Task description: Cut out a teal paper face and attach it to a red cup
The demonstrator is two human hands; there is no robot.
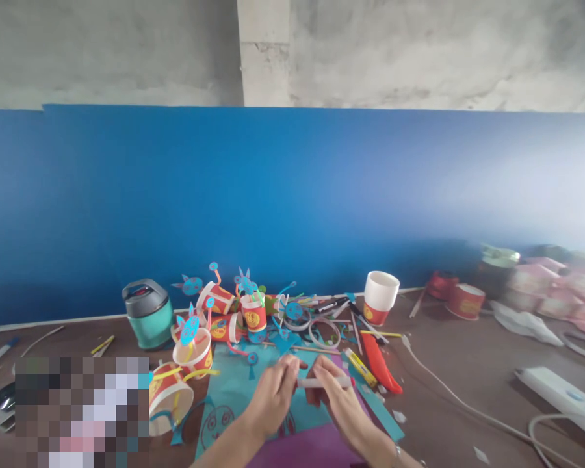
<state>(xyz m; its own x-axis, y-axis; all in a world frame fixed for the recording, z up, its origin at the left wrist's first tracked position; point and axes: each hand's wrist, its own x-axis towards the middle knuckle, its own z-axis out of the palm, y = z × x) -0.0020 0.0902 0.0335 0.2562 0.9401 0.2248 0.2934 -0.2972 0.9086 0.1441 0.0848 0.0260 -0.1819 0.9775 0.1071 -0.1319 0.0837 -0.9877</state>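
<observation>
My left hand (pixel 273 393) and my right hand (pixel 334 393) meet over a teal paper sheet (pixel 234 390) with a drawn face. Both are closed on a thin white stick-like object (pixel 322 383), which lies level between them with a red tip at its right end. A purple sheet (pixel 316 448) lies under my wrists. Several red paper cups (pixel 192 351) with blue paper cut-outs and curly strips stand or lie just beyond and to the left of my hands.
A teal lidded container (pixel 149 313) stands at left. An upright white-and-red cup (pixel 380 298) is at the back centre. A red cutter (pixel 379 363) and a yellow tool (pixel 361 366) lie right of my hands. A white cable (pixel 448 390) and a power strip (pixel 560 393) run at right. Behind is a blue wall (pixel 292 195).
</observation>
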